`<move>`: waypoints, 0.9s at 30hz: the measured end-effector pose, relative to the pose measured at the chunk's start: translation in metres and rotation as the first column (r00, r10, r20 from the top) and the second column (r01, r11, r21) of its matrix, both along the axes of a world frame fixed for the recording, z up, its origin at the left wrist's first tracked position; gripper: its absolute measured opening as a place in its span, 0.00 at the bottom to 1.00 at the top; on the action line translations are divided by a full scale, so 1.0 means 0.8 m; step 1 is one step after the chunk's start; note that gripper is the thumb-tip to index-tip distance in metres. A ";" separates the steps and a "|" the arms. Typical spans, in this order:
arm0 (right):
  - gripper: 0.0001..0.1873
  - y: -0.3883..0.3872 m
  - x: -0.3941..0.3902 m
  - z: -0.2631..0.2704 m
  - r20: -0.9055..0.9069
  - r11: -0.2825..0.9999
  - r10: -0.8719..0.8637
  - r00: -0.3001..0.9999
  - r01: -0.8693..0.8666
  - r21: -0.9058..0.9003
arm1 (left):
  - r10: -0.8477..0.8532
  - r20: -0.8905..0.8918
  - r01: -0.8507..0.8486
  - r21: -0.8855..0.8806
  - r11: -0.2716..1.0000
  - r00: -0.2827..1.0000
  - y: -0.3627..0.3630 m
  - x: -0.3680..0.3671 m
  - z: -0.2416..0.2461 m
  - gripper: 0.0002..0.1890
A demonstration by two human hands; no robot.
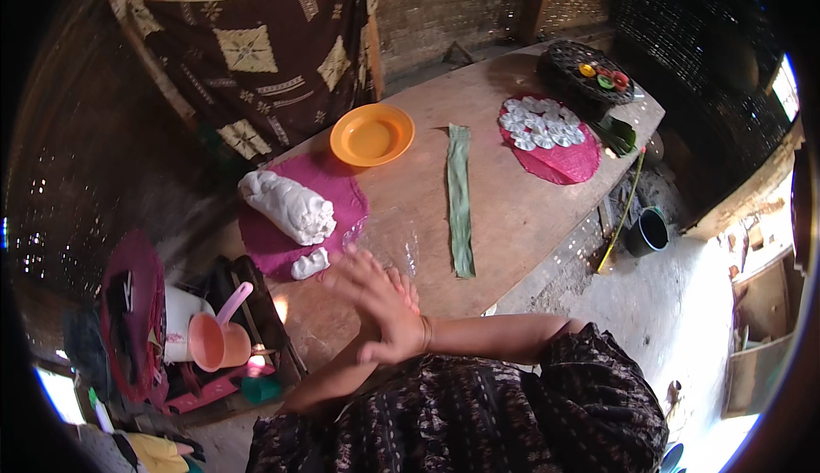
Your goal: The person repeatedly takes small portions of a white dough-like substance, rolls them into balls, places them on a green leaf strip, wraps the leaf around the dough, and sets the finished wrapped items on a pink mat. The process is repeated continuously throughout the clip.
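My right hand (387,313), with a thin bracelet at the wrist, lies flat across my left hand (405,290), palms together and right fingers spread. Anything between the palms is hidden. Just beyond them, a small lump of white dough (310,263) and a large dough log (288,207) rest on a magenta mat (349,197). Clear plastic film (410,248) lies flat on the table beside the hands. An orange bowl (373,134) stands behind. To the right lies a long green leaf strip (460,204).
The wooden table (410,184) also bears a pink mat (564,168) with white fluted pieces (538,124) and a black woven tray (557,66) with small coloured cups. A pink dipper (221,338) and a white bucket (179,319) are at left. A dark bucket (647,232) stands beyond the right edge.
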State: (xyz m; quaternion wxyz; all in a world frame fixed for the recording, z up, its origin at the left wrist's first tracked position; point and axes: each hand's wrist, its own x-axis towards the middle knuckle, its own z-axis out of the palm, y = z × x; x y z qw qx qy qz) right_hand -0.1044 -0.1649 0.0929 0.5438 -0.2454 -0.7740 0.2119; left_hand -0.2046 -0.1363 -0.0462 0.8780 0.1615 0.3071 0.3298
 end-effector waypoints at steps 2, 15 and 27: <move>0.46 0.020 -0.011 -0.028 -0.177 0.996 -0.071 0.982 0.059 -0.073 | 0.022 0.016 -0.022 -0.001 1.000 1.000 0.017 0.007 0.000 0.45; 0.36 0.094 0.089 -0.159 0.823 0.474 -0.483 0.300 0.879 -0.042 | 0.249 0.360 -0.315 0.137 0.939 0.899 0.102 -0.064 0.017 0.38; 0.13 0.090 0.111 0.005 -0.645 0.363 -0.214 0.734 -0.553 -0.750 | 0.271 0.431 -0.303 0.006 0.953 0.861 0.124 0.014 -0.002 0.42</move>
